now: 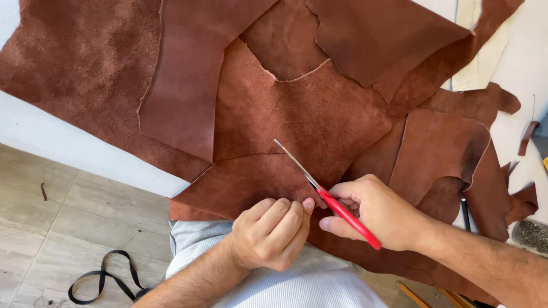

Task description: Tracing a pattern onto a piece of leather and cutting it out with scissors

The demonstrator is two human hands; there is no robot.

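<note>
A large reddish-brown leather hide (297, 108) lies spread over a white table, folded in several overlapping flaps. My right hand (377, 211) grips red-handled scissors (337, 202); their metal blades point up-left across the leather. My left hand (274, 234) pinches the near edge of a leather flap (240, 182) just left of the blades, thumb and fingers closed on it. The flap hangs over the table edge toward my lap.
The white table edge (74, 145) runs diagonally at left, with a tiled floor (68, 228) below it and a black strap (105, 279) lying there. Pale paper patterns (485, 57) and small leather scraps (528, 137) lie at right. A dark pen (465, 214) rests near the hide.
</note>
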